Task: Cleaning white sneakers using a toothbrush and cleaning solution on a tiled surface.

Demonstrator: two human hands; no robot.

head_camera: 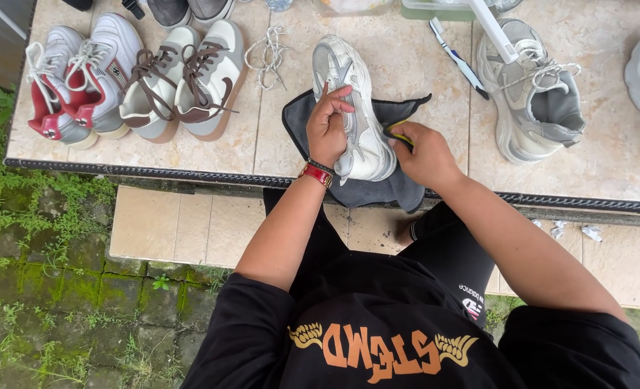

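The white sneaker (354, 108) lies on the dark cloth (378, 189), long axis running away from the person. Left hand (329, 128) fingers grip its side; right hand (424, 155), beside its heel, pinches a yellow-tipped tool (399, 137).

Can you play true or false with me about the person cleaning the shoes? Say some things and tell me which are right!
1. The left hand rests on a white sneaker. True.
2. The white sneaker lies on a bright yellow towel. False: it lies on a dark grey cloth.
3. The right hand is tucked down beside the sneaker, with something small and yellowish at its fingertips. True.
4. The pair with brown laces is on the ground. False: it stands on the stone table.
5. A loose white lace lies between the brown-laced pair and the white sneaker. True.
6. The red wristband is on the right wrist. False: the left.
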